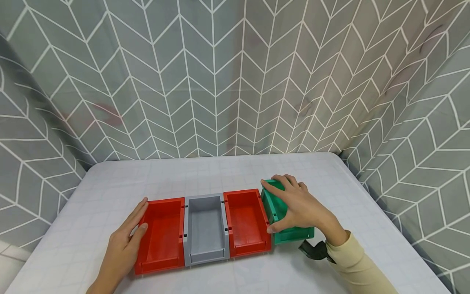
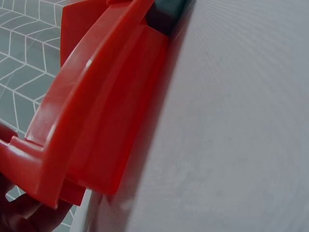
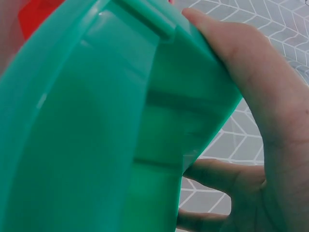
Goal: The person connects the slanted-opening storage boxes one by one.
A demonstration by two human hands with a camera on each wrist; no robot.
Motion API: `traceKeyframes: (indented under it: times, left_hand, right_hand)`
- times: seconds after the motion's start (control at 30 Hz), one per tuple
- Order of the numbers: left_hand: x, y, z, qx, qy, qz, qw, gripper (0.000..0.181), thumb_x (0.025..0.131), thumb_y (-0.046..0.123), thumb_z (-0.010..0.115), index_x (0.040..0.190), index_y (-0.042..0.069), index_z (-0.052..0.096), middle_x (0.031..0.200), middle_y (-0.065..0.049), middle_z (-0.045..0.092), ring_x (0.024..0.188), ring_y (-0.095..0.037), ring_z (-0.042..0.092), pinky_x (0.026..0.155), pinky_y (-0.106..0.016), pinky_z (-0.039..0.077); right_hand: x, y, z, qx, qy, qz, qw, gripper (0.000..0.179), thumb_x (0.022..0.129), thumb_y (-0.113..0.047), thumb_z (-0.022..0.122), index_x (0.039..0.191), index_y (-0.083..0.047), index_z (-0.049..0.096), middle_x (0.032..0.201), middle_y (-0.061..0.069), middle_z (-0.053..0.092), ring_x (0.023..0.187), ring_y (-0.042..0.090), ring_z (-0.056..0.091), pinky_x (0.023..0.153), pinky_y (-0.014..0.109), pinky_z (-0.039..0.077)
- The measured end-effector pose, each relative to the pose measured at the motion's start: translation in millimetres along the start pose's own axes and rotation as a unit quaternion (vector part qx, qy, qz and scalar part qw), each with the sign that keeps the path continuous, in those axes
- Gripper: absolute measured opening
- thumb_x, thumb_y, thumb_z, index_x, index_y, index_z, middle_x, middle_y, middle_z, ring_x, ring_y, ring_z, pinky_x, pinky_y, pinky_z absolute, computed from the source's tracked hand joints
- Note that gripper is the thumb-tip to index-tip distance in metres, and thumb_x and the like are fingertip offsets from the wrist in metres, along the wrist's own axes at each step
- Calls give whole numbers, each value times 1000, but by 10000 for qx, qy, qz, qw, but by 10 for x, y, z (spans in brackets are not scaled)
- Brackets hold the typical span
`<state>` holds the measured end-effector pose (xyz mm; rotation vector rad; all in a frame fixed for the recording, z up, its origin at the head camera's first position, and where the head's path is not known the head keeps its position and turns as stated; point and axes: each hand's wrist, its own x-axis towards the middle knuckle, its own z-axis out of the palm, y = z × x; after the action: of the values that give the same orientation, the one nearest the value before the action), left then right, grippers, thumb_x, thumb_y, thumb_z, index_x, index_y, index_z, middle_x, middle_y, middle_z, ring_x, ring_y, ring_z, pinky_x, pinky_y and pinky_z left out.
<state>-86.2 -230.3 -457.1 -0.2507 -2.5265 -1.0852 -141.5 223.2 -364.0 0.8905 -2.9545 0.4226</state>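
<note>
Right hand (image 1: 299,206) grips the green bin (image 1: 291,235) — slide it in flush against the red bin (image 1: 247,222) while the flat, open left hand (image 1: 123,245) braces the row's far end.

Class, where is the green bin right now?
In the head view, the green bin sits tilted at the row's right end, against the right red bin, gripped by the right hand.

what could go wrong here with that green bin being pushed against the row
The green bin sits skewed against the nearer red bin, so it may jam or ride up rather than line up. The right hand grips it from above, so pushing could shove the row sideways. The left hand only rests flat on the far red bin, which may slide.
</note>
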Motion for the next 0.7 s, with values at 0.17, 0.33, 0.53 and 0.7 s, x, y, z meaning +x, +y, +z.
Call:
traceKeyframes:
  times: [0.17, 0.33, 0.53, 0.7]
  left_hand:
    - [4, -3, 5, -4, 16, 33, 10000, 58, 105, 10, 60, 160, 13, 43, 162, -6, 42, 146, -32, 40, 97, -3, 26]
    - [-1, -10, 6, -45, 24, 80, 10000, 57, 105, 10, 59, 160, 12, 43, 163, -5, 41, 149, -20, 37, 97, -3, 27]
    - [-1, -5, 6, -34, 24, 94, 9999, 59, 106, 10, 59, 161, 15, 41, 163, -3, 40, 146, 5, 29, 97, -5, 28]
    - [-4, -8, -1, -89, -6, 92, 9999, 60, 106, 10, 58, 162, 19, 40, 164, -2, 40, 149, -7, 33, 97, -2, 28]
  right_hand:
    - [8, -5, 22, 0, -31, 28, 10000, 115, 67, -63, 90, 161, -17, 42, 156, 20, 37, 139, 46, 32, 98, 78, 37]
    - [13, -8, 44, 6, -86, 62, 9999, 116, 67, -62, 91, 161, -16, 41, 156, 20, 36, 140, 48, 30, 98, 81, 35]
    - [9, 1, 54, 30, -60, 82, 9999, 117, 66, -64, 90, 161, -17, 42, 156, 21, 36, 141, 49, 29, 99, 82, 34]
    - [7, 19, 73, 34, -62, 70, 10000, 118, 66, -67, 89, 162, -18, 41, 156, 21, 35, 141, 49, 29, 99, 82, 33]
